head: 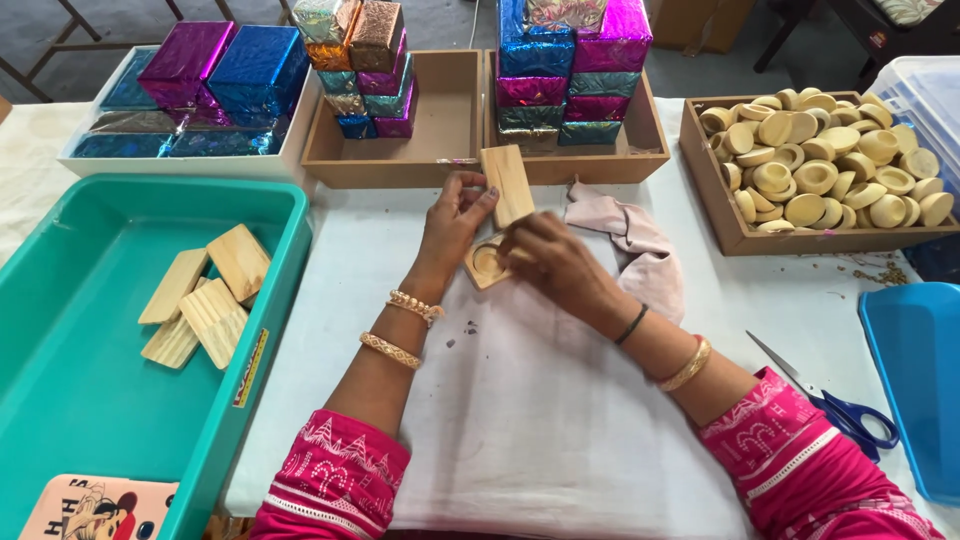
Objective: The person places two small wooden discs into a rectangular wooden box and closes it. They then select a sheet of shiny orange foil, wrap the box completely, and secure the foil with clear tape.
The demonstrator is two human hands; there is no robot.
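A teal tub [290,215] holds flat, grainy pine slabs [205,295]; a wooden tray [722,215] holds round cups [815,178]. At table centre, the left hand [455,215] grips a smooth wood lid [507,185] upright, and the right hand [550,255] clasps the base [487,262]. Tilted so, the lid could slip sideways.

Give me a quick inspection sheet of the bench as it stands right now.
Surface: white cloth-covered table, a few crumbs.
Job's things: wooden lid in left hand; wooden base with round hollow under right hand.
Clutter: pink rag, scissors, teal tub with wooden blocks, tray of wooden cups, foil-wrapped boxes in trays.
Grips: both hands closed on the wooden pieces.
Cables: nothing seen.
Surroundings: blue lid, grey floor beyond.
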